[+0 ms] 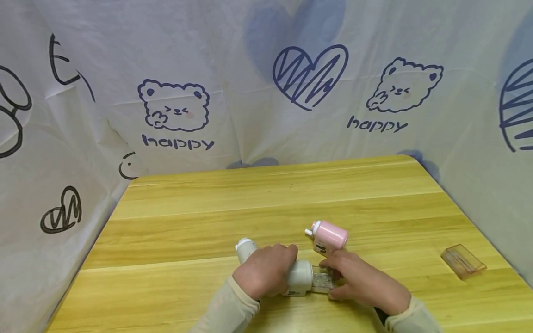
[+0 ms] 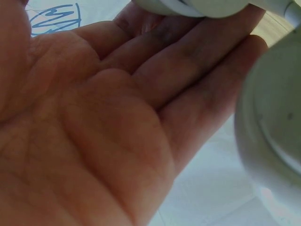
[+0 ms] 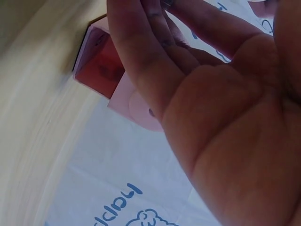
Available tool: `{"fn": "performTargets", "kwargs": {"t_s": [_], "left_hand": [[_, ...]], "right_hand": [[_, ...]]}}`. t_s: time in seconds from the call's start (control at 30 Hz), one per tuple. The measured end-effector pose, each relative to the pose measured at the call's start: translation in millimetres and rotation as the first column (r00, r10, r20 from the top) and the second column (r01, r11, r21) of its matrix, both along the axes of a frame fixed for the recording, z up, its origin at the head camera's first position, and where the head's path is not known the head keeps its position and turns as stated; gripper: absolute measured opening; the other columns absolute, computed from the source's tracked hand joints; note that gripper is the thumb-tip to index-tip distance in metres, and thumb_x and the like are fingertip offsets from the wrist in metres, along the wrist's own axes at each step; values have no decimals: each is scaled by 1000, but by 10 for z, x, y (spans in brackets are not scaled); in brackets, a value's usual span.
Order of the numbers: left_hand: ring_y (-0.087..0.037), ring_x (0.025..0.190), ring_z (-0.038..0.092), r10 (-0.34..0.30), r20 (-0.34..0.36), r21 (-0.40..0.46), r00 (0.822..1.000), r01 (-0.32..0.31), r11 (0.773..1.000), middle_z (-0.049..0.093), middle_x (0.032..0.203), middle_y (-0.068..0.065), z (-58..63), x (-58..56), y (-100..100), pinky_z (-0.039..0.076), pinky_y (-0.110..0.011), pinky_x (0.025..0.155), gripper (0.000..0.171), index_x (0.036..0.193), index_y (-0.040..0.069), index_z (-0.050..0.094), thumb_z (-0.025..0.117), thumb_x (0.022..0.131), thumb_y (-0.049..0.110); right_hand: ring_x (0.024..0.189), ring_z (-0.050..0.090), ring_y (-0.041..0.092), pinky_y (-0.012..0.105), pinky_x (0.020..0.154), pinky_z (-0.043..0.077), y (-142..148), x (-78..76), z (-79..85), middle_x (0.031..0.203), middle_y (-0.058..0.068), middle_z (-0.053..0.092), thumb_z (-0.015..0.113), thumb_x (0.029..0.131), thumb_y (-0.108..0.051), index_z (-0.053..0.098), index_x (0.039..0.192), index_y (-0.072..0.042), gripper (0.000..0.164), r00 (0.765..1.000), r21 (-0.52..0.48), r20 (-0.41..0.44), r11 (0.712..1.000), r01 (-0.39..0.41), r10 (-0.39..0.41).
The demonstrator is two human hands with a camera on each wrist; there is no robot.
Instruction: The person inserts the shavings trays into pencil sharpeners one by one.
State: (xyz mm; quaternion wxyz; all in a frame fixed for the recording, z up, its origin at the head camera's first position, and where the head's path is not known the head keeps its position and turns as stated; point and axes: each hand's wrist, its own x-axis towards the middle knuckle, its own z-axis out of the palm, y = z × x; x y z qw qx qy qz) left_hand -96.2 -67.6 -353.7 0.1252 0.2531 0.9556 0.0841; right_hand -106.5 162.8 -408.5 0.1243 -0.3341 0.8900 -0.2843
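My left hand (image 1: 266, 272) grips a white hand-crank pencil sharpener (image 1: 301, 275) lying low over the table, its rounded white end (image 1: 245, 249) showing past the hand. In the left wrist view, the white sharpener (image 2: 277, 108) shows beyond the fingers. At the sharpener's right end, a clear shavings drawer (image 1: 322, 283) sticks out, with greyish stuff inside. My right hand (image 1: 366, 281) pinches this drawer between thumb and fingers. Just behind the right hand lies a pink pencil sharpener (image 1: 334, 235) with a white crank. Its open drawer slot (image 3: 101, 68) shows in the right wrist view.
A clear pinkish drawer (image 1: 463, 262) lies apart near the table's right edge. The wooden table (image 1: 200, 199) has a rounded far corner. White cloth (image 1: 233, 92) with blue drawings hangs behind it and at both sides.
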Motion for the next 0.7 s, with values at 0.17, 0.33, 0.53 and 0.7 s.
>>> {"fn": "performTargets", "kwargs": {"t_s": [0.17,0.33,0.53,0.7], "left_hand": [[-13,66,53,5,1,2,1000,-5,1000,57,82,2,-6,0,-2,45,-31,57,53,92,16,51,89,54,16],[-14,67,53,4,-1,0,1000,-4,1000,57,82,2,-6,0,-5,46,-31,58,53,92,16,51,89,55,16],[-14,67,54,-1,-6,-13,1000,0,1000,58,83,2,0,-2,-3,46,-31,58,53,92,16,51,89,55,17],[-14,68,54,4,-6,-11,1000,-4,1000,58,83,2,-5,5,0,46,-32,59,53,92,16,52,89,55,17]], "right_hand": [[82,51,8,28,71,48,-23,3,-9,95,-3,53,83,68,-20,63,110,-2,50,1000,-4,-17,1000,-9,9],[82,50,7,27,71,47,-39,-1,-9,95,-3,53,83,69,-21,63,111,-4,50,1000,1,-4,1000,-19,19],[84,50,8,28,74,48,-58,-1,-5,98,-3,54,82,69,-20,63,114,-3,52,1000,31,-10,999,-19,20],[86,51,9,29,75,48,-59,1,-8,100,-1,55,82,70,-22,62,114,-3,52,1000,42,-7,999,-12,12]]}}
